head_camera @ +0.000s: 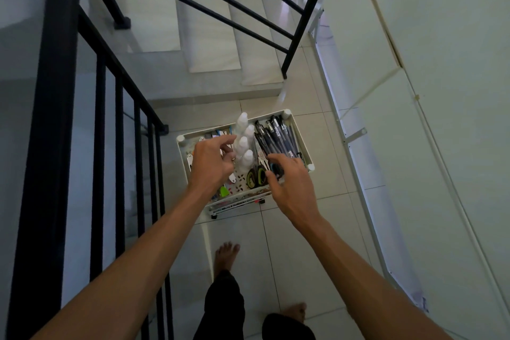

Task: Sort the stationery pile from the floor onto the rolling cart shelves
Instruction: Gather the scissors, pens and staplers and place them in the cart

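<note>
Top shelf of the white rolling cart, seen from above. The left hand hovers over the shelf's left half, fingers loosely curled and parted; whether it holds anything cannot be told. The right hand reaches over the near right corner, fingers spread, fingertips touching or just above the dark items there; actual contact cannot be told. A row of white bottles stands upright along the shelf's middle. Black pens lie bundled in the right half, long axes running from the near edge toward the far right corner. Small mixed items lie at the near left edge. The cart stands on pale floor tiles below white stairs with black railings; a white wall is at right. Bare feet stand near the cart.
</note>
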